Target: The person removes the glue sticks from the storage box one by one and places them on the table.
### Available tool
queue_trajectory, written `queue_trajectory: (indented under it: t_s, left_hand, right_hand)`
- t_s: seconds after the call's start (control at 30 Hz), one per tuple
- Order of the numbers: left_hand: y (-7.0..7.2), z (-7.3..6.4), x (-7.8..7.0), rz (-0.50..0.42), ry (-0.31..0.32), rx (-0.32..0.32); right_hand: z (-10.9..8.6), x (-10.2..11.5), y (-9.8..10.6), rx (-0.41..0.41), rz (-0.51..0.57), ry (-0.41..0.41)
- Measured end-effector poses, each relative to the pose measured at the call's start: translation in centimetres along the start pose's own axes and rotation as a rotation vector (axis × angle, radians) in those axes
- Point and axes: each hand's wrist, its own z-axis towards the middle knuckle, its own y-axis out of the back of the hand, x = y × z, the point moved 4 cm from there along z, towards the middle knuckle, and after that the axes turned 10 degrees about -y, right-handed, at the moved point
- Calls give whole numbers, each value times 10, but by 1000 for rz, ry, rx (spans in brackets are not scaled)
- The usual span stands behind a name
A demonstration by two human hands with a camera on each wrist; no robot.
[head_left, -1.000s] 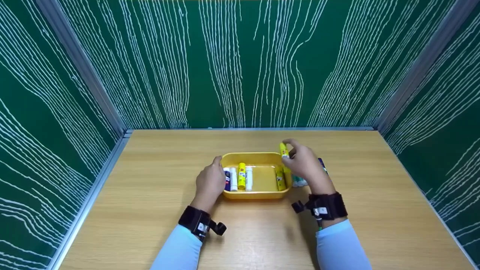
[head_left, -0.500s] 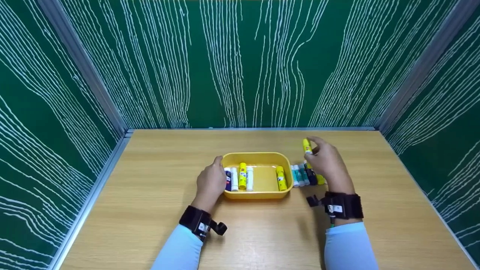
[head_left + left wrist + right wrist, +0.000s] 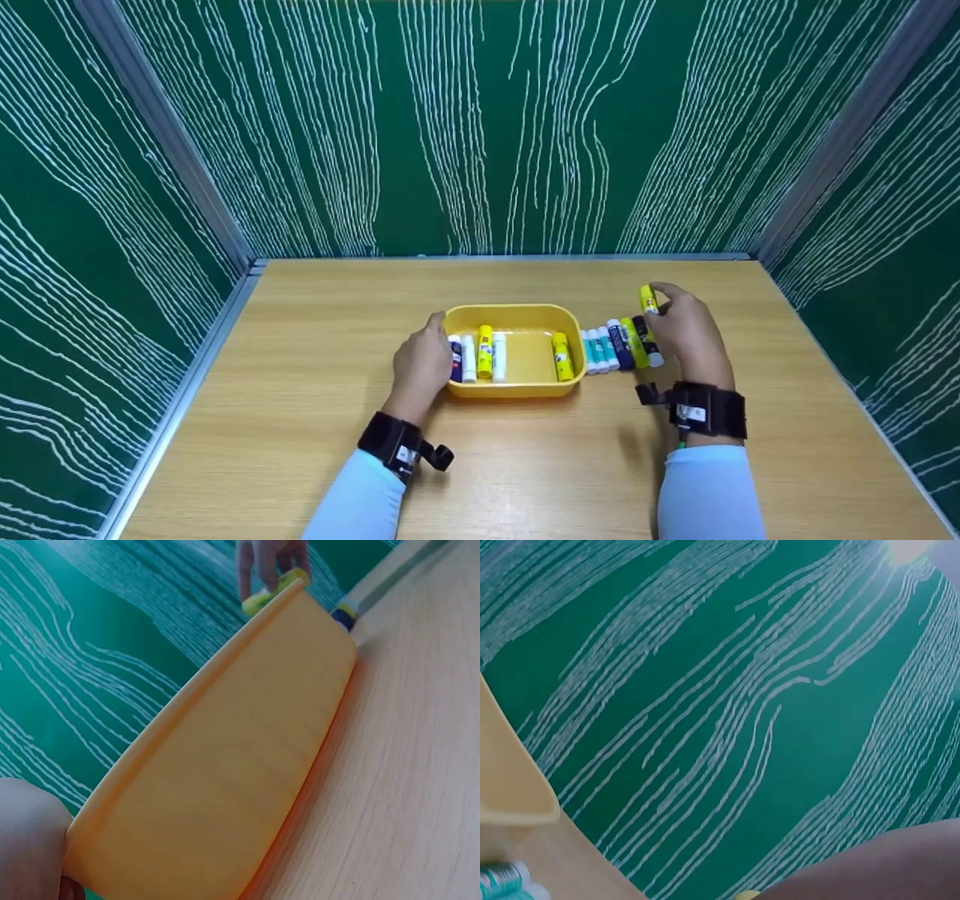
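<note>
the right grip point(image 3: 688, 328) is pinching a yellow cylindrical plastic stick point(image 3: 649, 298), pointing it roughly toward the worktop's point(image 3: 330, 345) far edge.

Fairly bright, even light covers the green wall point(image 3: 386, 150), and the table point(image 3: 495, 480) carries a pale sheen toward the front. Soft shadow lies just beside the right arm point(image 3: 709, 487). Seen from the left wrist, things turn hazy and duller — the box point(image 3: 210, 765) soft, an orange glow along its foot. From the right wrist, white glare flares top right — the right hand point(image 3: 885, 870) looks dim and smooth.
</note>
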Motion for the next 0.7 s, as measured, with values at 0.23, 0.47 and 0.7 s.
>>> queue_trajectory:
  t_s: [0.23,0.47,0.7]
  left_hand:
    - [1,0,1,-6,10,5]
    - [1,0,1,-8,13,5]
    - [2,-1,-1,11,-13,-17]
  right_hand:
    - [10,-16,3,12,-17,-96]
    - [17,-28,1,52,-37,-146]
    - [24,-40,1,91,-16,-216]
